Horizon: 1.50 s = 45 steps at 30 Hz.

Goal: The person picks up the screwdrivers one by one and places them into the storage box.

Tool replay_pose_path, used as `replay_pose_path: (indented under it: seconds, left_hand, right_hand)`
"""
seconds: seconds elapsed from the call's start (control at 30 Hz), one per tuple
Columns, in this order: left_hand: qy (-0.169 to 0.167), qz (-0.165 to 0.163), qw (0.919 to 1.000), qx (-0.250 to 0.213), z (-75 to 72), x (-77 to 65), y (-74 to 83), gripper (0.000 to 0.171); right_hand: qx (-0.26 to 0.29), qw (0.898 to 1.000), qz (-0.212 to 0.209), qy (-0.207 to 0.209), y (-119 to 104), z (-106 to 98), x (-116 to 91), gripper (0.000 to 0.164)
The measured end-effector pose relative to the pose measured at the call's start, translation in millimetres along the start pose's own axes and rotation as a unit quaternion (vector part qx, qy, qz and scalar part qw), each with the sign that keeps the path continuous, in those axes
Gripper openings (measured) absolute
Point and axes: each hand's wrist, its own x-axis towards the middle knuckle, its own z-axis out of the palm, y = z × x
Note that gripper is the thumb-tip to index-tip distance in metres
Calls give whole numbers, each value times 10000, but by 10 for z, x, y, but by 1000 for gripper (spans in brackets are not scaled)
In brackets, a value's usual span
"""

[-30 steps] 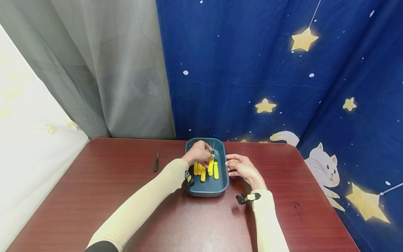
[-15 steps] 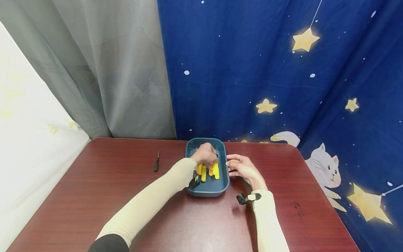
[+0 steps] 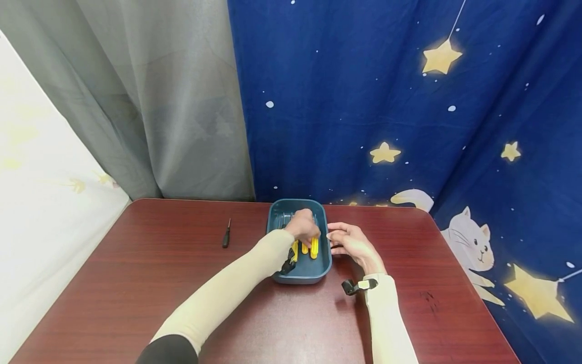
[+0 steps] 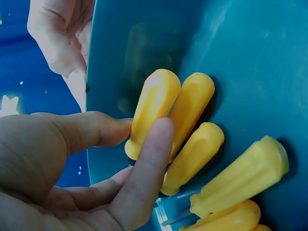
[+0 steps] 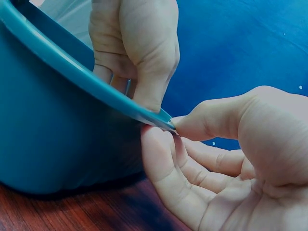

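A blue plastic bin (image 3: pixel 302 277) stands on the table with several yellow-handled screwdrivers lying in it. My left hand (image 3: pixel 303 226) reaches inside; in the left wrist view its thumb and fingers pinch the yellow handle of one screwdriver (image 4: pixel 155 103) by the bin's side wall. A second screwdriver (image 4: pixel 195 98) lies right beside the pinched one, with another yellow handle (image 4: pixel 196 153) close by. The shafts are mostly hidden behind the fingers. My right hand (image 3: pixel 354 245) pinches the bin's right rim, thumb on top and fingers under it in the right wrist view.
Left of the bin, a small black-handled screwdriver (image 3: pixel 226 238) lies on the dark red table (image 3: pixel 136 263). Behind the table's far edge hang a grey curtain (image 3: pixel 191 101) and a blue starry curtain (image 3: pixel 327 101).
My left hand has moved right inside the bin, toward its right wall, covering different yellow handles. The right hand has stayed at the rim.
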Motion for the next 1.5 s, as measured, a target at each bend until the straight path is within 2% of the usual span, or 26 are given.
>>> replay_pose_path:
  seconds: [0.13,0.33,0.6,0.93,1.23,1.5]
  left_hand:
    - [39,-27,10000,-7,22,21,49,34]
    - [60,-31,9997,251,64,55,96,26]
    - [254,57,9985,473,125,47,119,25]
    - [388,142,9932,1092,189,28,159,19]
    - [372,217,9916,1223,247,62,139,20]
    - [186,183,9947,999,209,71,108,25]
  right_hand:
    - [65,10000,24,6,-16,-1,2,43]
    - [123,9999,-14,-76,-18,-14,6,44]
    - [50,10000,-2,-71,-13,-15,19,44]
    - [-12,9999,-103,-82,-18,-22,2,44]
    - [222,9997,-56,-104,-6,-3,-3,46]
    - [200,9998,-1,-57,-5,-6,-5,44]
